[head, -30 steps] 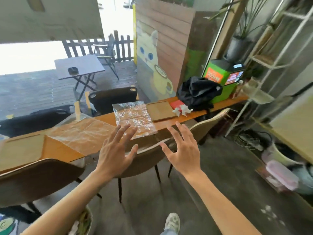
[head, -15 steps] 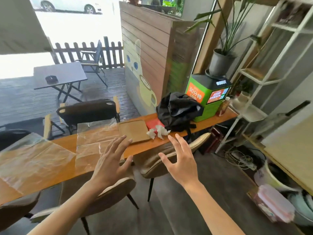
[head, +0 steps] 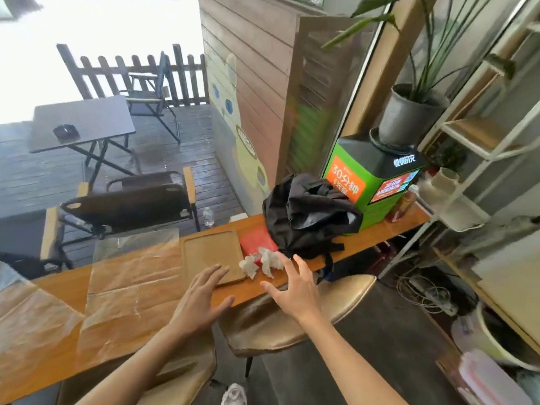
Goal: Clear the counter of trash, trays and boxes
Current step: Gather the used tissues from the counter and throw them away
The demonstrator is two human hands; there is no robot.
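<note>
Crumpled tissues (head: 261,263) lie on the wooden table (head: 251,290), touching the right edge of the wooden tray (head: 211,252), with a red box (head: 257,242) just behind them. Right hand (head: 295,290) hovers near the tissues, fingers spread, holding nothing. Left hand (head: 198,302), fingers spread, reaches over the tray's front edge. Black bag (head: 306,217) right of tray.

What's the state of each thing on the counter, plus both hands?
left hand: open, fingertips over the tray's near edge
right hand: open, holds nothing, by the tissues
wooden tray: flat, empty
crumpled tissues: loose on counter
red box: lying flat
black bag: slumped
plastic sheets: spread flat
</note>
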